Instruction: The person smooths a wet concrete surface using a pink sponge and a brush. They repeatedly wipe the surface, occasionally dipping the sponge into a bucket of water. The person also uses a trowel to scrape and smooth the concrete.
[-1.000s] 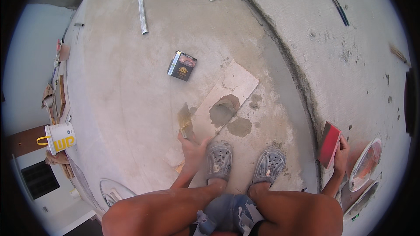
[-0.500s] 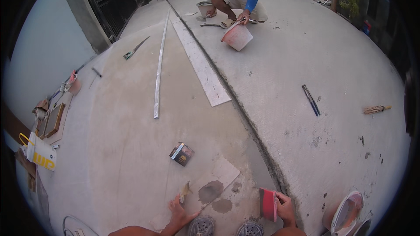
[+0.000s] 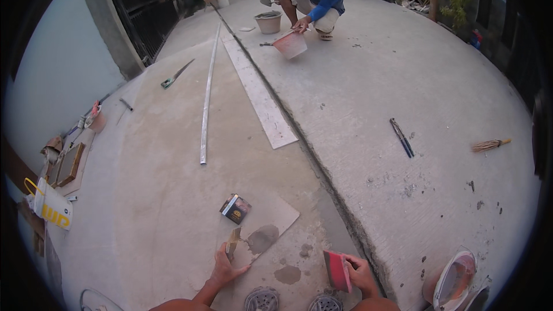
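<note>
My left hand [image 3: 224, 269] grips the near-left edge of a thin, pale board [image 3: 282, 212] that bears a patch of wet grey mortar [image 3: 263, 238]. A small brownish flat piece [image 3: 233, 243] stands at its fingertips; its kind is unclear. In my right hand [image 3: 360, 275] is a red plastering float [image 3: 337, 270], tilted up on edge beside the groove [image 3: 340, 201] in the concrete. Another damp patch [image 3: 287, 275] lies on the ground between the board and my shoes. A small dark box [image 3: 235, 208] rests just beyond the board.
Ahead, a co-worker [image 3: 322, 0] squats with a tilted pail [image 3: 289, 44], a trowel [image 3: 269, 2] and a mortar bucket [image 3: 268, 22]. A long metal bar [image 3: 209, 98], long pale plank [image 3: 259, 92], handsaw [image 3: 177, 74], pincers [image 3: 401, 137], hand broom [image 3: 491, 145] and bucket [image 3: 455, 279] lie around.
My left hand and the board have shifted left and forward, baring the damp ground patch. The float has moved left and tilted. The co-worker has raised the trowel and moved the pail left.
</note>
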The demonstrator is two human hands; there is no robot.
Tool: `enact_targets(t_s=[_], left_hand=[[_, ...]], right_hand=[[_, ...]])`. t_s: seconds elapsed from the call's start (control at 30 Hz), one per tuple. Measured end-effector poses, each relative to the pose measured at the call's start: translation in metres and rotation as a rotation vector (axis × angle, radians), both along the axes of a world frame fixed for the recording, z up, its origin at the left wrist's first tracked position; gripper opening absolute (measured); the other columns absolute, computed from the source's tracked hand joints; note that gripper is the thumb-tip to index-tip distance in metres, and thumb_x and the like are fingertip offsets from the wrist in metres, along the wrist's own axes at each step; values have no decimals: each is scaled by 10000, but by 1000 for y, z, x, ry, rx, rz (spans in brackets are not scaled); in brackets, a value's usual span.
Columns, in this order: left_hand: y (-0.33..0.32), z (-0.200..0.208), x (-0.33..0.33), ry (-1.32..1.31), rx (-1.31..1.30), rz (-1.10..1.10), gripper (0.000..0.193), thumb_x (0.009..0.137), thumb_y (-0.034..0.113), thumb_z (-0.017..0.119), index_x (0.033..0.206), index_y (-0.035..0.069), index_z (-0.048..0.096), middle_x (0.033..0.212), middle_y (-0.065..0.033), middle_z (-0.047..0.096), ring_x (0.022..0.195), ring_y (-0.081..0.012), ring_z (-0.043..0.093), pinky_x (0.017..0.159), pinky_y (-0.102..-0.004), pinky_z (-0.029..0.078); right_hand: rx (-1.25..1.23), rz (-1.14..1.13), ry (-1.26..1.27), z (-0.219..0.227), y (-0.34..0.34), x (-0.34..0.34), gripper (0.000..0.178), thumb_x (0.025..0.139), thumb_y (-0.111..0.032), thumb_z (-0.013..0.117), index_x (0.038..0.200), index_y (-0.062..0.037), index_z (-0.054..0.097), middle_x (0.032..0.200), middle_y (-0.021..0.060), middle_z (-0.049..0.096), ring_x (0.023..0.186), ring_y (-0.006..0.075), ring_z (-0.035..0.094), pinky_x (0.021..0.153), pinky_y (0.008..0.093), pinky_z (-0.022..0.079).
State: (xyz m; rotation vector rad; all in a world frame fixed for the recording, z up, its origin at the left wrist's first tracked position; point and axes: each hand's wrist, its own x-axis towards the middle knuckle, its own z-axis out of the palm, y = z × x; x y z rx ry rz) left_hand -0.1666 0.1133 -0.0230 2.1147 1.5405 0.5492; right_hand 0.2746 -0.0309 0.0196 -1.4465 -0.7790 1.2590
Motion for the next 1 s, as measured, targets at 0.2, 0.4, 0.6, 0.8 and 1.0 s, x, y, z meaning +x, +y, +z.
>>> enact_targets(t_s=[0.2, 0.4, 0.6, 0.8, 1.0], left_hand=[[73, 1, -21, -94, -32, -56, 1273, 672, 379, 1008, 1595, -12, 222, 1323, -243, 515, 1136, -360, 595, 1001, -459, 506], [108, 21, -22, 21, 128, 62, 1120, 775, 266, 968, 1597, 33, 244, 987, -147, 601, 899, -287, 625, 817, -434, 542], [29, 67, 38, -445, -25, 380, 592, 1080, 264, 641, 1503, 18, 308, 849, -66, 564, 618, -151, 565, 539, -324, 503], [-65, 177, 130, -686, -610, 297, 434, 1143, 318, 495, 1477, 83, 346, 854, -7, 484, 564, -64, 434, 471, -251, 386], [-8, 254, 97, -539, -812, 132, 471, 1166, 411, 400, 1552, 142, 392, 949, 17, 460, 648, -54, 378, 554, -208, 335]], right_hand=[[25, 26, -46, -2, -4, 0, 304, 1046, -116, 640, 1284, 58, 714, 1169, 112, 771, 1023, 136, 691, 922, 289, 549], [46, 11, 24, -5, -11, -3, 286, 1047, -76, 622, 1282, 63, 709, 1160, 100, 769, 1037, 132, 694, 920, 286, 546], [106, -66, 140, -2, -22, -6, 256, 1059, -96, 614, 1241, 54, 714, 1101, 77, 759, 1006, 124, 694, 901, 291, 552], [160, -254, 663, -22, -30, -1, 231, 1069, -183, 613, 1184, -3, 703, 1020, 49, 735, 880, 134, 703, 728, 294, 576], [232, -194, -412, -63, -38, -13, 288, 1071, -227, 587, 1271, -28, 644, 1039, 46, 714, 823, 137, 696, 662, 266, 560]])
